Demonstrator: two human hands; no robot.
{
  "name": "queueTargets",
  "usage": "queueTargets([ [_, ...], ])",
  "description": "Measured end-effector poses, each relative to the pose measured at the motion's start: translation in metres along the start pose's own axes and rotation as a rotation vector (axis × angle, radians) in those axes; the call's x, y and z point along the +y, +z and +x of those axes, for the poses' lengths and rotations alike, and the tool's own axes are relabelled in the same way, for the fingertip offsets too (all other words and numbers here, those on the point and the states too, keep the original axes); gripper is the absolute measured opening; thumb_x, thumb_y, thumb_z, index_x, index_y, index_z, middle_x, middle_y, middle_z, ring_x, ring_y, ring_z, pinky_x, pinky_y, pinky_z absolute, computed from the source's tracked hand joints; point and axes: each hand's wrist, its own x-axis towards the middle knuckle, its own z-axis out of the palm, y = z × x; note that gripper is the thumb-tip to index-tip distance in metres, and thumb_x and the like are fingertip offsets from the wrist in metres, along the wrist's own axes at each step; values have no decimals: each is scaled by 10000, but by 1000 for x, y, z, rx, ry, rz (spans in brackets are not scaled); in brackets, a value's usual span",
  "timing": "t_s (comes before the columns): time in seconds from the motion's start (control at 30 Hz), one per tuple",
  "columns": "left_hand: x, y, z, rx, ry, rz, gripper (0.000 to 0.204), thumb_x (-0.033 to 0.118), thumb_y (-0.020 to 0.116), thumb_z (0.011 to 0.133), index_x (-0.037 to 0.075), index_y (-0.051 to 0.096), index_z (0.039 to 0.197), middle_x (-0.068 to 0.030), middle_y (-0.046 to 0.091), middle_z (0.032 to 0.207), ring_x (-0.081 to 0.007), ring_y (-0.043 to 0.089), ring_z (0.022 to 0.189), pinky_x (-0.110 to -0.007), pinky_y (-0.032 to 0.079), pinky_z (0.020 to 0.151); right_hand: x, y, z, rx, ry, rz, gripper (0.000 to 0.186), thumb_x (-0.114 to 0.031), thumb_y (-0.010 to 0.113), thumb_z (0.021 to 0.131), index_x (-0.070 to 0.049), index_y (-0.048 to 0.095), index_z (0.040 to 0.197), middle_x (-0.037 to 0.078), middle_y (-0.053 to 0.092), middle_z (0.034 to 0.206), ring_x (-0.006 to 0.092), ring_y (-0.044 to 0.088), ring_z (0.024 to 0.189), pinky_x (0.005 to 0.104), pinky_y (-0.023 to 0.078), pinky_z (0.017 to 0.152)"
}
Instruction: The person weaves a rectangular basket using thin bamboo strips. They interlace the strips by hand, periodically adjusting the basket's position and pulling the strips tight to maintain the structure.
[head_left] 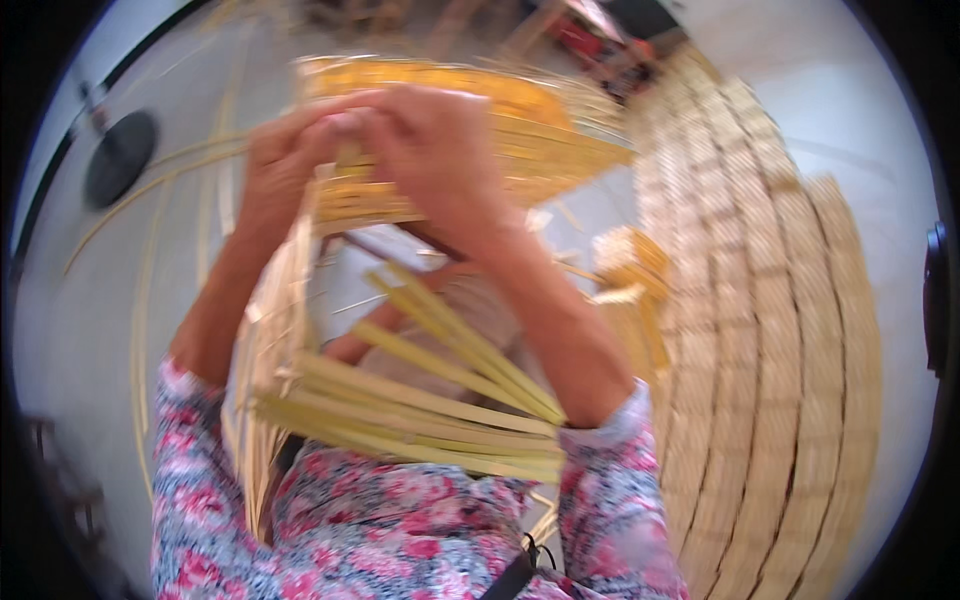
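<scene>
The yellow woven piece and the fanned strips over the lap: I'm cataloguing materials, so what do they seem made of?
Yellow woven piece: probably split bamboo or similar plant fibre, with a slight sheen; narrow bands show despite blur.
Fanned strips: likely plant material too, looking uncoated; flat, pale yellow to green.

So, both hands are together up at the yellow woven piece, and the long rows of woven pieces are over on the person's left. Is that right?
One slip: the long rows of woven pieces are on the person's right, as the head view shows. The left hand and right hand are together up at the yellow woven piece.
</scene>
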Motion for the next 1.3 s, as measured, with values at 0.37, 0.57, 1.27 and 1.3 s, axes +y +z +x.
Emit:
queueTargets([
  [0.37,-31,-1,12,243,415,318,197,137,652,946,17,719,1088,-13,703,945,-56,597,873,-203,479,791,-2,-9,10,-90,60,71,185,-132,569,879,-4,700,908,215,675,777,369,673,728,439,527,692],
  [0.57,-21,5,15,267,485,458,143,112,664,937,8,722,1015,-3,696,897,-47,595,821,-194,483,726,-15,-12,3,-144,30,-313,271,-126,584,865,40,569,1079,189,668,728,380,674,721,474,513,632],
  [1.27,30,7,8,-220,109,559,184,120,684,912,-18,665,791,16,594,676,-39,507,649,-224,425,567,-25,23,-48,356,12,-197,564,-114,640,791,66,427,1281,215,601,812,399,629,728,479,486,647],
  [1.3,32,9,10,-236,100,577,195,134,680,919,-7,657,786,16,593,682,-47,516,656,-225,429,580,-23,23,-49,367,1,-198,565,-107,629,796,69,421,1291,216,598,816,398,625,726,480,484,648],
])
